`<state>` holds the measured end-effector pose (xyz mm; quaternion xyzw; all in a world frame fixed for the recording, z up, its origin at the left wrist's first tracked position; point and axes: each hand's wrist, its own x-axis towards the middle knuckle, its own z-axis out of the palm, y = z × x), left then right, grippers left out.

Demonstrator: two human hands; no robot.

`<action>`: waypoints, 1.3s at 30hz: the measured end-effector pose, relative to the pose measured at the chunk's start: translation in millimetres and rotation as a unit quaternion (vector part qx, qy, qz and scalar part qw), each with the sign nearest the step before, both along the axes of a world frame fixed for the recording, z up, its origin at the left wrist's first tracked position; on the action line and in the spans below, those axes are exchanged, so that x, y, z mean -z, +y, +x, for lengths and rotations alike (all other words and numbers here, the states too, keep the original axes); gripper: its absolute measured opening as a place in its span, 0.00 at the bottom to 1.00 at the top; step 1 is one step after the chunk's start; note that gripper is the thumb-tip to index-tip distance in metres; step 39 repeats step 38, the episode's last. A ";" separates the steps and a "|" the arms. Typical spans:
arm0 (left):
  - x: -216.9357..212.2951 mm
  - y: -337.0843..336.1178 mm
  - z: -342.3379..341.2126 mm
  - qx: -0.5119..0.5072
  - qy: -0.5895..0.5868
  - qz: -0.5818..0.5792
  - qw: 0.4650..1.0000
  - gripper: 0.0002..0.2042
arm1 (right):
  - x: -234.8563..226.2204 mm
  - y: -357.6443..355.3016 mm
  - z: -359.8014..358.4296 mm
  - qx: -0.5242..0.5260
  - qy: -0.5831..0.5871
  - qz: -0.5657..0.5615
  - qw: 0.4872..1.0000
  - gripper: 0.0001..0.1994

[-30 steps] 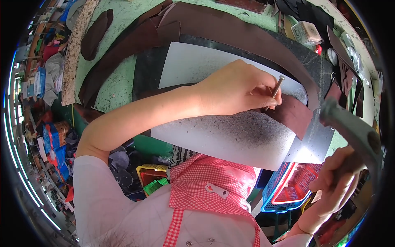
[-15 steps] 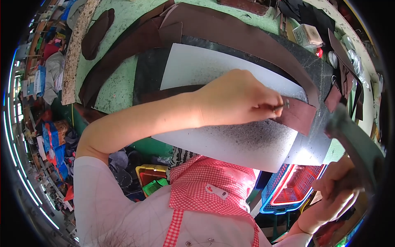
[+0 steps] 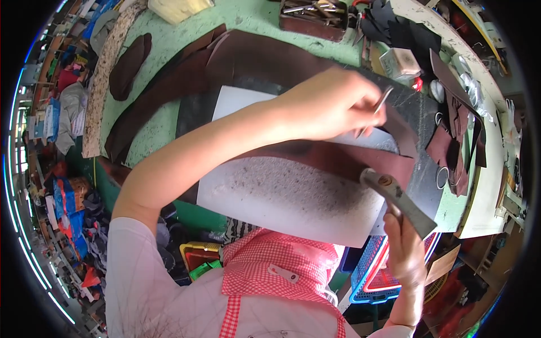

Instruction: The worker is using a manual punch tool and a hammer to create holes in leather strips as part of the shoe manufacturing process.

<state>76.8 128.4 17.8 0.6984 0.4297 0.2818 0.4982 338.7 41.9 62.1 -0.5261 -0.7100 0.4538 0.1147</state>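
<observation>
My left hand (image 3: 349, 107) pinches a thin metal punch (image 3: 383, 100), held at a slant above the white board. My right hand (image 3: 407, 248) is wrapped round the handle of a hammer (image 3: 399, 198). The hammer's head is over the right end of a curved brown leather strip (image 3: 332, 155); whether it touches the leather I cannot tell. This strip lies across the speckled white board (image 3: 248, 186), partly hidden by my left forearm. Beyond my left hand lies a larger brown leather piece (image 3: 270, 53), curving along the far side of the board.
A dark slab (image 3: 422, 129) lies under the board on the green table (image 3: 180, 39). Farther back are a tin of metal tools (image 3: 315, 19), a pale block (image 3: 400, 63) and black scraps (image 3: 389, 25). Below the table edge hang blue and red baskets (image 3: 366, 276).
My left hand has lifted the punch off the leather strip and away from me. My right hand has brought the hammer leftward from the right edge, over the strip. The whole view has shifted slightly.
</observation>
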 end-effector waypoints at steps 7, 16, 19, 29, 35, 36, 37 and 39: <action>29.8 146.6 60.3 -0.273 0.023 0.362 0.891 0.08 | 0.1 -1.3 -2.1 -0.021 0.011 0.068 0.997 0.05; 20.1 114.6 25.0 -0.153 -0.068 0.152 0.974 0.10 | 4.1 -2.1 6.2 -0.031 0.002 0.035 0.999 0.07; 4.3 62.3 -7.9 -0.085 -0.226 -0.140 0.960 0.18 | 0.2 -1.9 4.2 0.000 0.005 0.006 1.000 0.06; -15.8 -47.0 -38.8 -0.045 -0.133 -0.216 0.966 0.09 | 4.2 6.0 8.4 0.096 0.078 -0.006 0.992 0.11; 4.6 -58.8 -23.8 -0.040 -0.128 -0.103 0.986 0.06 | -35.3 2.8 19.7 0.111 0.208 0.006 0.972 0.23; 6.8 -59.7 -23.0 -0.042 -0.111 -0.097 0.988 0.05 | -30.5 2.3 18.5 0.101 0.205 0.004 0.973 0.23; 9.0 -60.5 -22.0 -0.042 -0.089 -0.095 0.991 0.05 | -20.8 0.8 16.1 0.087 0.172 0.073 0.978 0.25; 11.2 -60.2 -21.6 -0.044 -0.117 -0.097 0.987 0.06 | -20.0 -0.5 17.3 0.072 0.160 0.110 0.978 0.25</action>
